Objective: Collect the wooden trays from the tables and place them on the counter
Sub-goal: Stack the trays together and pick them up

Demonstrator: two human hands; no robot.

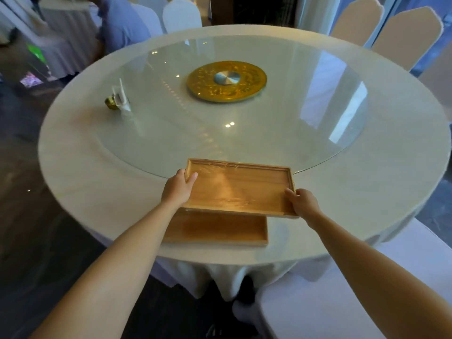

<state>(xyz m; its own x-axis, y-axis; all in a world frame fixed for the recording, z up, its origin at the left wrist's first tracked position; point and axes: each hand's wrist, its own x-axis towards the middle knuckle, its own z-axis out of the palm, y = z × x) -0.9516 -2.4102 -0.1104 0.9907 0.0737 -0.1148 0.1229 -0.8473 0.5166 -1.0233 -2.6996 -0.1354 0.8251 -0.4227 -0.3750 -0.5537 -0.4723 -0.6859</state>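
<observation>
A rectangular wooden tray hangs just above the near side of a round white table. My left hand grips its left short edge, thumb inside the rim. My right hand grips its right near corner. Under it, a second wooden tray lies flat on the tablecloth near the table's front edge, its far part hidden by the held tray.
A glass turntable with a gold centre disc covers the table's middle. A small gold stand with a clear card holder sits at the left. White-covered chairs ring the table; a person in blue stands at the far left.
</observation>
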